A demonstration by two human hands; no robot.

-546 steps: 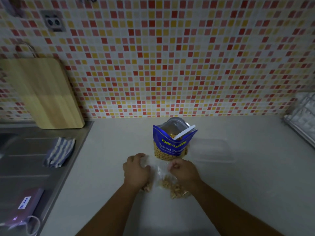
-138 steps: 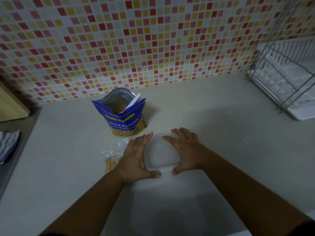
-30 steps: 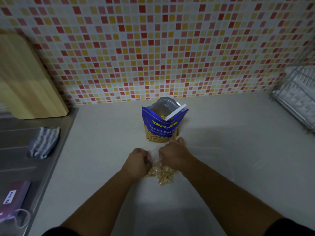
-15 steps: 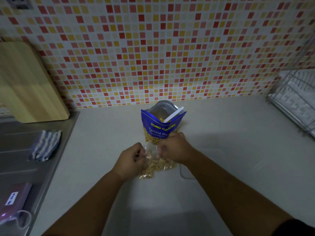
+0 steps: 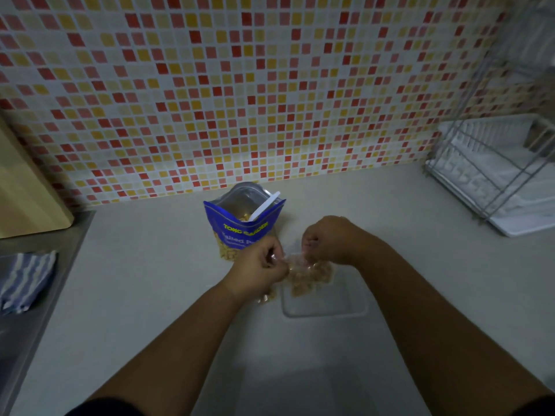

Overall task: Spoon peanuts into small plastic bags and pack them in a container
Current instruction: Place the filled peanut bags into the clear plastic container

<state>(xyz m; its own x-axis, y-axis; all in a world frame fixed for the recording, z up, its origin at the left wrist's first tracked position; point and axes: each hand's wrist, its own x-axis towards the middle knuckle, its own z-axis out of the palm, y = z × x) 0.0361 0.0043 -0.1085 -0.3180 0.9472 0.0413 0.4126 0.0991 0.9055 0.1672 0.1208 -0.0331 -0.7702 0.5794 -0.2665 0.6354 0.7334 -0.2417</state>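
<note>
Both top corners of a filled peanut bag (image 5: 309,277) are pinched by the left hand (image 5: 262,267) and right hand (image 5: 329,240) over the clear container (image 5: 326,304) (packing step, apparently), so lowering and release seem called for next.

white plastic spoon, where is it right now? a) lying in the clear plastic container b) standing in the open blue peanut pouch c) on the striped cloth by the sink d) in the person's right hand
b: the white plastic spoon leans out of the open top of the blue peanut pouch, while both hands hold a small clear bag of peanuts.
</note>
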